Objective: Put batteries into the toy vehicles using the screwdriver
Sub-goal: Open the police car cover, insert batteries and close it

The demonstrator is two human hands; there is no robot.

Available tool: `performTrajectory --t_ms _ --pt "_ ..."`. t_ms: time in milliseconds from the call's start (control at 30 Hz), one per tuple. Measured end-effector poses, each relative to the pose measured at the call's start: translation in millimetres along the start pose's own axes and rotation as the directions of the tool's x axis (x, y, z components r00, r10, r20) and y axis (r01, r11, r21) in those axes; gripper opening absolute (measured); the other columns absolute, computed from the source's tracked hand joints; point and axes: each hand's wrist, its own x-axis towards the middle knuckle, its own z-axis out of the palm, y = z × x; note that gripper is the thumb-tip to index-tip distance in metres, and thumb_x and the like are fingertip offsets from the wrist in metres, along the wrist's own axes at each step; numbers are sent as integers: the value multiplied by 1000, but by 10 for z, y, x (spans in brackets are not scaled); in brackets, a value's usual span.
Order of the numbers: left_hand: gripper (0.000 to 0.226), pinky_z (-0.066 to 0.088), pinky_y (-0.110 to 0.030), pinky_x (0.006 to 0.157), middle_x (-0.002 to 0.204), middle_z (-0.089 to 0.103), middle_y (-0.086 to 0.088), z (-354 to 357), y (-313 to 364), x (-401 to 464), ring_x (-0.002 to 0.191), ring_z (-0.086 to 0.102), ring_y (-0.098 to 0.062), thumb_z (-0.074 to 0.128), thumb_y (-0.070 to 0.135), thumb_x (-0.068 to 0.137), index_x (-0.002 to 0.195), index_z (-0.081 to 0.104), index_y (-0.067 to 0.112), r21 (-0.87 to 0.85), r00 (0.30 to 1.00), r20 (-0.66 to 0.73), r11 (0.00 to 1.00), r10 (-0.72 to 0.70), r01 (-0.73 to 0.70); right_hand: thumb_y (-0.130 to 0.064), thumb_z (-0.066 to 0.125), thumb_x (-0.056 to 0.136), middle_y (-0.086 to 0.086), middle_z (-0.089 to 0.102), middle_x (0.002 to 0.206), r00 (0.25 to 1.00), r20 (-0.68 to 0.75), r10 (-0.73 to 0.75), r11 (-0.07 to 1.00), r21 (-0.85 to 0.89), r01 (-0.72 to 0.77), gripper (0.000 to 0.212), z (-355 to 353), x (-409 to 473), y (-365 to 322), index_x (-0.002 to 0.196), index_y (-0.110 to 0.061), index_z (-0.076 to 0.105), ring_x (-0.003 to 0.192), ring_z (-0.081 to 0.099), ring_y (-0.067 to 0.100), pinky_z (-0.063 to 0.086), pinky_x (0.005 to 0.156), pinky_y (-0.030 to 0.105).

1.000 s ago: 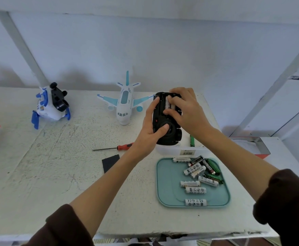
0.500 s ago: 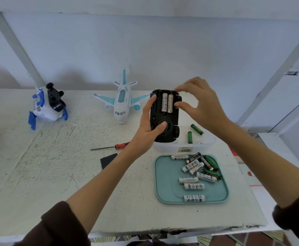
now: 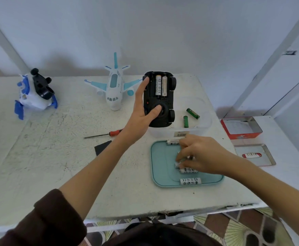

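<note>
We see two bare forearms, each ending in a bare hand: the left grip (image 3: 142, 110) and the right grip (image 3: 201, 157), with no rings, watch or gloves visible on either. We note a dark brown sleeve (image 3: 43, 222) of soft, thick fabric pushed up to the elbow on the left arm, bunched in folds at its cuff. At the bottom edge we see more of the same dark garment (image 3: 155, 237) over the torso.
</note>
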Motion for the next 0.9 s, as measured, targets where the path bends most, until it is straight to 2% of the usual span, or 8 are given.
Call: performTrajectory --t_ms 100,233,300,400,533,733,833,900 --pt "60 46 -17 95 140 39 5 -1 -5 5 123 50 -5 47 -3 97 141 21 30 3 1000 -1 1000 2 -2 -36 65 61 -12 46 60 999 39 6 999 -32 -5 12 46 13 -15 68 -29 73 59 48 9 27 36 19" --pt "60 46 -17 94 143 39 2 -4 2 2 123 51 -4 47 -2 97 140 22 32 -3 1000 5 1000 2 -2 -37 66 56 -17 30 61 999 33 8 998 -66 -6 8 68 70 -35 59 -32 71 56 50 10 4 45 9" --pt "61 46 -16 93 148 35 -2 -8 0 3 127 49 -9 47 -2 97 140 22 32 -3 1000 6 1000 5 -5 -37 65 54 -16 33 59 999 39 8 995 -99 -4 6 65 105 -66 55 -33 68 55 50 8 0 48 8" --pt "61 46 -17 94 152 32 -7 -11 -4 6 130 47 -15 48 -1 97 141 22 32 -7 1000 10 1000 11 -11 -31 66 57 -13 46 62 999 50 6 1000 -21 -5 7 65 110 -87 60 -26 69 63 44 2 10 46 5" --pt "62 47 -16 92 149 36 -5 -14 4 4 128 48 -12 49 0 97 140 22 34 -10 1000 5 1000 5 -5 -39 60 73 -9 46 69 992 -64 107 956 280 -85 22 -62 151 -127 74 -20 70 65 40 4 40 49 24" --pt "64 47 -14 90 145 39 1 -5 -2 -5 125 50 -5 49 0 96 143 20 32 -28 1000 -12 1000 -1 1 -30 62 78 -8 51 78 881 -293 372 667 744 -34 14 -561 378 -240 83 -18 65 68 50 7 43 63 15" --pt "62 48 -15 88 142 41 7 0 -3 -10 124 51 -4 49 0 97 141 22 33 -43 1000 -18 999 -7 6 -23 62 83 1 60 89 828 -309 469 428 899 93 11 -768 562 -233 88 -14 60 83 64 21 51 72 25" --pt "62 48 -14 87 135 42 17 7 7 -10 119 54 -1 49 1 97 140 23 35 -45 1000 -19 999 -14 13 -14 56 90 6 64 86 829 -273 489 322 939 120 8 -900 681 -241 92 -7 53 77 68 30 57 68 37"
